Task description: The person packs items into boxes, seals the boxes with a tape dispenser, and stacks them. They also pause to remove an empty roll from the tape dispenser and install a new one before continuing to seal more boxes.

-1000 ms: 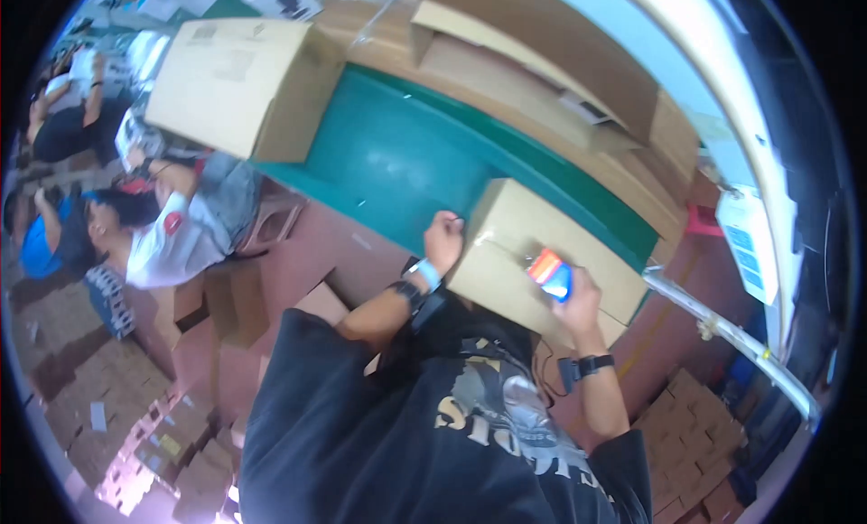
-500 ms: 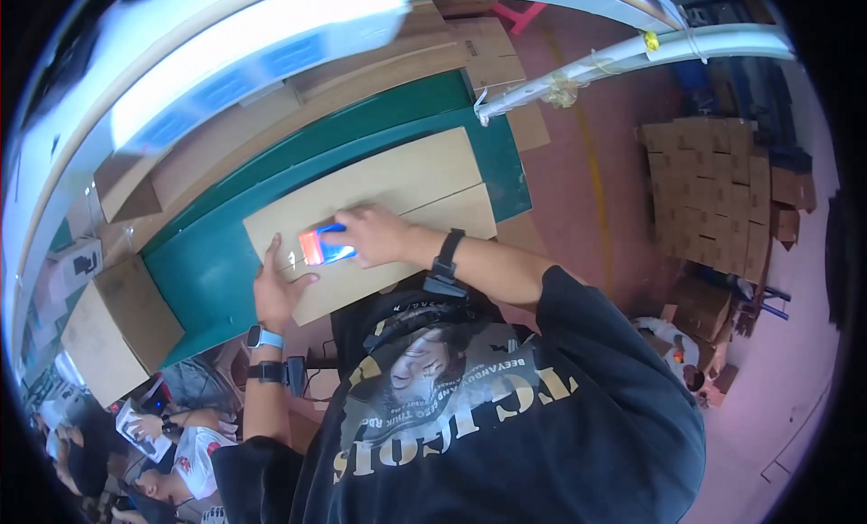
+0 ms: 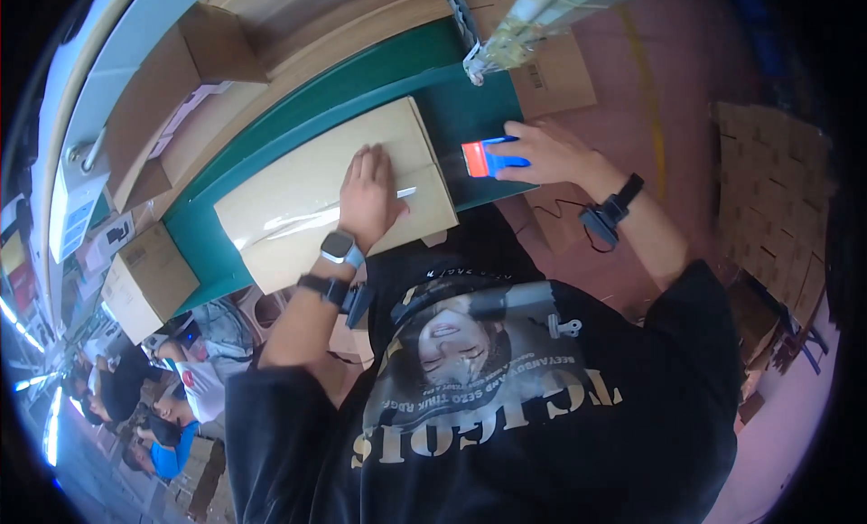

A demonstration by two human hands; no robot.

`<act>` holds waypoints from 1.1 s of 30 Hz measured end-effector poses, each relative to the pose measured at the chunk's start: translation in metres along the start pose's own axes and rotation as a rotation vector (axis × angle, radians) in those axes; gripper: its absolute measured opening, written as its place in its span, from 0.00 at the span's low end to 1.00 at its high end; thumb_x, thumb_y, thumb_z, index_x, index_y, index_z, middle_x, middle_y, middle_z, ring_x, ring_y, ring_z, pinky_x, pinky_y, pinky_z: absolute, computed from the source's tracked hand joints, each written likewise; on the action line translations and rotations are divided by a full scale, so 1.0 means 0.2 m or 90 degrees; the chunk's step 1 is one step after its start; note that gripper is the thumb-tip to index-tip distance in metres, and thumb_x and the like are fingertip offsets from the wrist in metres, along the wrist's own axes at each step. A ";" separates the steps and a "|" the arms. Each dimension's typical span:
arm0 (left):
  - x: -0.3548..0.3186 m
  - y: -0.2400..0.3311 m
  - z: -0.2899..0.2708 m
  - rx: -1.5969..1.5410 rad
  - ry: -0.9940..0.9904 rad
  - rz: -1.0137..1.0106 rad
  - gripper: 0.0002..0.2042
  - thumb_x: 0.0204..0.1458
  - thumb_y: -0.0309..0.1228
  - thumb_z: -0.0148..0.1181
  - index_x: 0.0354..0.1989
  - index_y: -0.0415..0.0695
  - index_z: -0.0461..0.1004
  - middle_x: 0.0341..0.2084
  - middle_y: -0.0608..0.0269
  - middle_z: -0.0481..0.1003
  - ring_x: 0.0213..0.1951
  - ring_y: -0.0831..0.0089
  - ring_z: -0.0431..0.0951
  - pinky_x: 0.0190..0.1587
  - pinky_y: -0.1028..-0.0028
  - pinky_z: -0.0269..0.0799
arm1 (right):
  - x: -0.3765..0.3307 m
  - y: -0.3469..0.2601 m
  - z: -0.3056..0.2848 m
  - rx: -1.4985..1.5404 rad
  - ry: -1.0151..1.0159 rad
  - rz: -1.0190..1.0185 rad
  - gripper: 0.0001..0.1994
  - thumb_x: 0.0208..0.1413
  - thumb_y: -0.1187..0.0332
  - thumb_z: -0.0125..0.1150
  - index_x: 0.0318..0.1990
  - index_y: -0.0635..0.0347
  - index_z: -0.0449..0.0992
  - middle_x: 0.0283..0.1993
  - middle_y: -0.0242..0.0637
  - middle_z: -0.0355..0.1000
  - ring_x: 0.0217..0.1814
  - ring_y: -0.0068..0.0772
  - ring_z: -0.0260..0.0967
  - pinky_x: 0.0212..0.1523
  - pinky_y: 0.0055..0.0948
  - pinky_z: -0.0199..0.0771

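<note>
Head view: box (image 3: 316, 194) lies flat on the green belt (image 3: 397, 77), flaps closed, clear tape along the seam. Left hand (image 3: 368, 194) is flat on the box lid near its right end, fingers together and extended, gripping nothing. Right hand (image 3: 542, 154) is off the box's right edge, clamped on the tape dispenser (image 3: 488, 158), which sits over bare belt just past that edge. Free belt runs beyond the box's right end; another box (image 3: 149, 280) sits past its left end.
</note>
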State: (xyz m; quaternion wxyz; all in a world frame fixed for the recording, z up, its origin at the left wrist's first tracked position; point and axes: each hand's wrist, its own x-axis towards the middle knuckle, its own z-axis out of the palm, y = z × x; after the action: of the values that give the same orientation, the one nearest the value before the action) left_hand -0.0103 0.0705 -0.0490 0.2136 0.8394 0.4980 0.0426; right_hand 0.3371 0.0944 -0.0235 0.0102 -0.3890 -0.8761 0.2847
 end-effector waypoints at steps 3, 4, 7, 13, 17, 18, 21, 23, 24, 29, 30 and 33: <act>0.04 0.09 0.04 0.046 -0.050 0.036 0.46 0.24 0.33 0.79 0.58 0.27 0.66 0.58 0.42 0.66 0.63 0.48 0.65 0.68 0.62 0.62 | 0.01 0.05 0.09 0.025 0.005 0.010 0.19 0.54 0.49 0.65 0.50 0.44 0.80 0.38 0.42 0.71 0.37 0.49 0.75 0.36 0.45 0.74; 0.06 0.09 0.04 0.076 -0.065 0.043 0.46 0.24 0.33 0.78 0.58 0.26 0.66 0.57 0.43 0.66 0.63 0.49 0.66 0.68 0.62 0.63 | 0.04 0.07 0.10 0.029 0.011 0.012 0.18 0.54 0.49 0.66 0.50 0.44 0.80 0.37 0.43 0.72 0.37 0.49 0.75 0.36 0.45 0.74; 0.09 0.12 0.05 0.127 -0.093 0.069 0.45 0.25 0.32 0.78 0.59 0.27 0.66 0.57 0.44 0.67 0.62 0.50 0.66 0.67 0.63 0.65 | 0.10 0.02 0.08 -0.032 0.007 -0.003 0.17 0.54 0.51 0.66 0.49 0.44 0.81 0.36 0.44 0.73 0.36 0.49 0.76 0.35 0.46 0.74; 0.09 0.16 0.03 0.123 -0.106 0.072 0.43 0.28 0.30 0.75 0.60 0.28 0.65 0.58 0.46 0.66 0.63 0.52 0.66 0.65 0.64 0.67 | -0.01 -0.10 -0.20 -0.038 0.024 -0.011 0.17 0.52 0.51 0.67 0.46 0.46 0.81 0.36 0.44 0.71 0.37 0.49 0.75 0.37 0.45 0.74; 0.11 0.17 0.01 0.084 -0.121 0.038 0.44 0.29 0.29 0.73 0.62 0.29 0.64 0.59 0.46 0.66 0.63 0.53 0.66 0.67 0.64 0.65 | 0.03 -0.09 -0.15 -0.048 0.014 -0.031 0.17 0.52 0.52 0.67 0.45 0.47 0.81 0.36 0.45 0.73 0.36 0.49 0.76 0.37 0.46 0.73; 0.11 0.18 0.01 0.085 -0.119 0.042 0.44 0.29 0.29 0.73 0.62 0.29 0.64 0.59 0.46 0.66 0.63 0.53 0.66 0.67 0.64 0.65 | 0.08 -0.02 -0.04 -0.050 0.003 -0.021 0.16 0.51 0.53 0.67 0.44 0.48 0.80 0.36 0.45 0.73 0.37 0.48 0.76 0.36 0.45 0.74; 0.10 0.18 0.00 0.129 -0.076 0.149 0.44 0.28 0.28 0.72 0.62 0.32 0.65 0.59 0.48 0.67 0.62 0.52 0.67 0.66 0.62 0.65 | 0.17 -0.03 0.09 -0.070 -0.024 -0.002 0.14 0.51 0.55 0.67 0.42 0.49 0.80 0.35 0.44 0.74 0.37 0.47 0.77 0.34 0.44 0.75; 0.18 0.15 0.01 0.155 -0.093 0.256 0.42 0.27 0.29 0.71 0.60 0.32 0.68 0.57 0.48 0.68 0.61 0.52 0.68 0.66 0.62 0.64 | 0.24 -0.11 0.14 -0.102 -0.054 0.020 0.13 0.51 0.57 0.66 0.41 0.51 0.80 0.34 0.43 0.74 0.38 0.45 0.77 0.32 0.43 0.76; 0.23 0.14 0.03 0.174 -0.114 0.371 0.39 0.27 0.29 0.70 0.57 0.32 0.70 0.56 0.47 0.70 0.61 0.52 0.68 0.66 0.62 0.64 | 0.26 -0.15 0.19 -0.100 -0.062 0.009 0.13 0.51 0.57 0.66 0.41 0.51 0.80 0.34 0.43 0.74 0.38 0.45 0.77 0.32 0.43 0.76; 0.35 0.18 0.13 0.233 -0.274 0.467 0.27 0.28 0.31 0.68 0.44 0.36 0.79 0.49 0.51 0.77 0.61 0.55 0.69 0.63 0.63 0.67 | 0.29 -0.07 0.57 -0.240 -0.082 0.077 0.15 0.49 0.59 0.66 0.42 0.53 0.78 0.35 0.42 0.76 0.38 0.42 0.78 0.31 0.41 0.78; 0.34 0.22 0.14 0.228 -0.276 0.463 0.27 0.28 0.31 0.68 0.44 0.36 0.79 0.49 0.51 0.77 0.61 0.55 0.69 0.63 0.63 0.67 | 0.25 0.00 0.66 -0.307 -0.185 0.119 0.16 0.48 0.60 0.66 0.44 0.54 0.78 0.36 0.42 0.77 0.38 0.41 0.78 0.31 0.40 0.78; 0.43 0.32 0.10 0.325 -0.545 0.359 0.26 0.25 0.33 0.70 0.40 0.39 0.80 0.47 0.53 0.78 0.62 0.56 0.69 0.60 0.65 0.68 | 0.03 0.09 0.48 -0.105 -0.033 0.297 0.18 0.48 0.62 0.68 0.47 0.55 0.76 0.43 0.45 0.77 0.41 0.41 0.78 0.37 0.38 0.78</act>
State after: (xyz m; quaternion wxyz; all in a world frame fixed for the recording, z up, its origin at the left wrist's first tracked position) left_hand 0.0917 0.1105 -0.0537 0.1671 0.9070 0.1185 -0.3679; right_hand 0.3220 0.0611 -0.1140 -0.1101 -0.5726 -0.7829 0.2172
